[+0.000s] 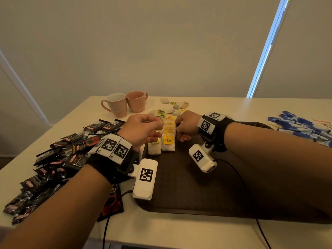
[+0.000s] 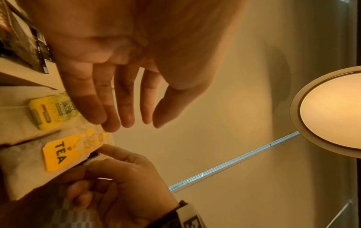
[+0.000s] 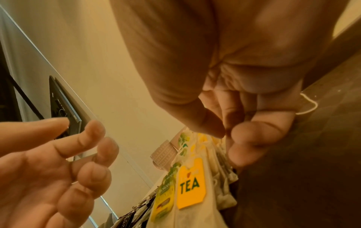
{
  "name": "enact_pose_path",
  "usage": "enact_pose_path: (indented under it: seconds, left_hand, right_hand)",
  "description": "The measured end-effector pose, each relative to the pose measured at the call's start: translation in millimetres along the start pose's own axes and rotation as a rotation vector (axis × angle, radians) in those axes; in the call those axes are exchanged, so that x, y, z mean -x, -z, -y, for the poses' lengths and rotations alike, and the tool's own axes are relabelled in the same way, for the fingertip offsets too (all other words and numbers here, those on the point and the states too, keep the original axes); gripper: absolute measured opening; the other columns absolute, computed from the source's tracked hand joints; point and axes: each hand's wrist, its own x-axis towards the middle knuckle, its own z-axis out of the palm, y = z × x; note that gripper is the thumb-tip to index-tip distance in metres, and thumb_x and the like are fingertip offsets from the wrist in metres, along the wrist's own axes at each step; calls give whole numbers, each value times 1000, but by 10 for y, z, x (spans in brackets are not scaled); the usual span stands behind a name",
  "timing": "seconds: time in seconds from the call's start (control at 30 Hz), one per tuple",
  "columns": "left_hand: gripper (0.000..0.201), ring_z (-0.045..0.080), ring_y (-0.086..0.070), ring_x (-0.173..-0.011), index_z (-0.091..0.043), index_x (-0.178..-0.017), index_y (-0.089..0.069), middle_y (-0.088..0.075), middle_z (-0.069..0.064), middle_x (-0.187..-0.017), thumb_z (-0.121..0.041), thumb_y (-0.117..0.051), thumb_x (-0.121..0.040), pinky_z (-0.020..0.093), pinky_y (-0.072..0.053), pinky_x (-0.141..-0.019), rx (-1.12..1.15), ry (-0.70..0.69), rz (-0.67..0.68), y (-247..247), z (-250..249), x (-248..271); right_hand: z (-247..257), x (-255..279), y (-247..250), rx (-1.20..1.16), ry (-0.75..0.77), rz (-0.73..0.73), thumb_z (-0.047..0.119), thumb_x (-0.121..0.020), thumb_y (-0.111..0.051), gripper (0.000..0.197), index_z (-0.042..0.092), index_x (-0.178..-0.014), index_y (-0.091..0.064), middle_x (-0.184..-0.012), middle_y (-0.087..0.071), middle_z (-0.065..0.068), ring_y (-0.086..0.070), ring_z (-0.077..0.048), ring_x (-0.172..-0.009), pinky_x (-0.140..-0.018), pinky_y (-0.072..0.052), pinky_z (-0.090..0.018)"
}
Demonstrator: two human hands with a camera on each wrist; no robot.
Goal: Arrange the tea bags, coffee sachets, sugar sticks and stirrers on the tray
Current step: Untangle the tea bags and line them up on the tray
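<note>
A cream desk (image 1: 179,230) stands against closed beige blinds (image 1: 161,42). Daylight enters through a narrow gap (image 1: 265,49). A round ceiling lamp (image 2: 332,111) is lit.

The head view is dim and warm, with daylight glaring blue-white through a gap between blinds (image 1: 267,45) at far right. Straight lines bow at its edges. Both wrist views are amber-tinted and soft; a ceiling lamp (image 2: 332,111) glows brightly.
</note>
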Motion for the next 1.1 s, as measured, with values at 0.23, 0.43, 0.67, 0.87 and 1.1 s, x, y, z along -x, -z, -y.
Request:
enact_pose_path:
  seconds: [0.23,0.43,0.67,0.87,1.1]
  left_hand:
    - [11,24,-68,-85,-10,-100,-67,-70,11,-99,-11,-69,-90,40,-56,-86,0,5,3,-12,17,-9]
    - [14,24,-68,-84,-7,-104,-67,-70,10,-95,-12,-68,-90,39,-56,-85,19,0,-4,-63,21,-13]
    - [12,23,-67,-81,-7,-102,-67,-70,11,-95,-10,-68,-90,37,-56,-81,42,0,-13,-60,24,7]
    - [11,22,-66,-78,-6,-102,-65,-68,11,-92,-7,-65,-91,31,-53,-70,209,-11,19,-107,31,-3]
    - [6,24,-65,-79,-8,-97,-66,-68,11,-90,-7,-65,-91,31,-53,-71,250,-33,9,-231,17,-138]
  right_hand:
    - [-28,61,37,1,19,4,1,-99,-51,34,-9,-132,-49,-93,-71,-22,-61,-22,-61,-50,-52,-24]
    - [-54,123,-60,182,85,9,37,-86,-75,36,2,-95,-71,-72,-74,-6,-64,-12,-52,-47,-50,-20]
    - [-39,98,-194,356,59,46,40,-84,-77,38,2,-91,-74,-63,-71,-1,-62,-11,-50,-44,-47,-19]
    - [-118,141,159,245,73,70,35,-83,-79,27,8,-84,-74,-71,-75,-3,-63,-11,-55,-54,-48,-23]
    - [-217,-115,928,453,69,-113,15,-92,-68,8,8,-94,-72,-77,-76,-3,-69,-10,-62,-55,-51,-21]
